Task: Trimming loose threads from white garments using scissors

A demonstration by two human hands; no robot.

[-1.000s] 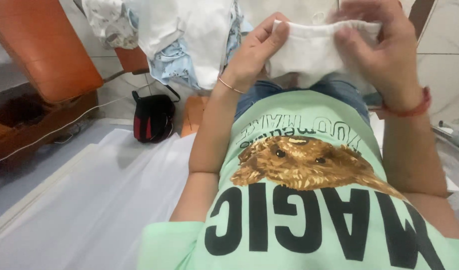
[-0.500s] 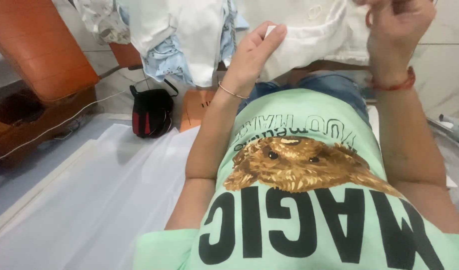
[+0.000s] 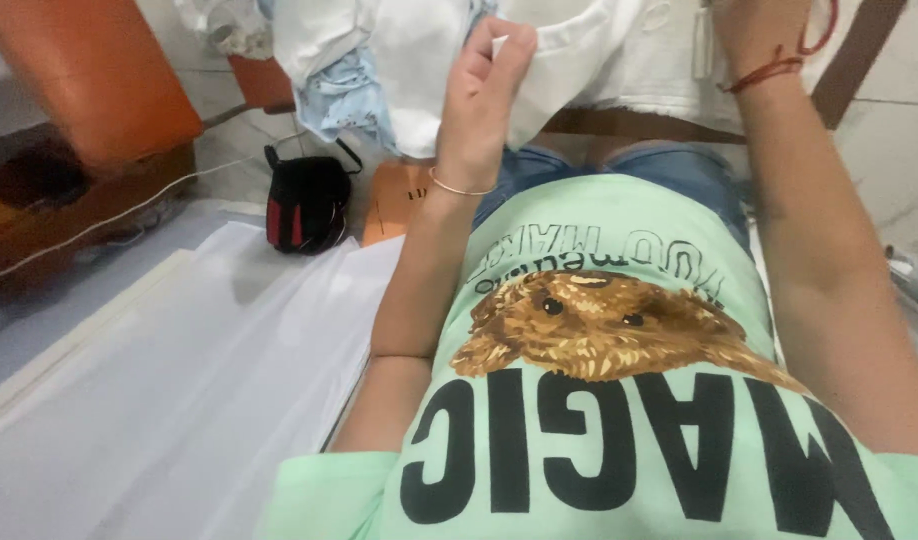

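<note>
My left hand point(image 3: 484, 95), with a thin bangle at the wrist, pinches the edge of a white cloth garment point(image 3: 619, 60) held up in front of me. My right hand point(image 3: 764, 35) is mostly cut off by the top edge; it grips the same white garment, a red thread around the wrist. The garment hangs between both hands above my lap. Below it I see my blue jeans point(image 3: 659, 165) and my light green printed T-shirt point(image 3: 619, 400).
A heap of white and pale blue clothes point(image 3: 349, 70) lies at the top left. A black and red bag point(image 3: 307, 205) stands on the floor beside an orange seat point(image 3: 89, 80). A white sheet point(image 3: 179, 400) covers the surface at my left.
Both hands have lifted the white garment up and away from my lap; my right hand has risen nearly out of view at the top edge.
</note>
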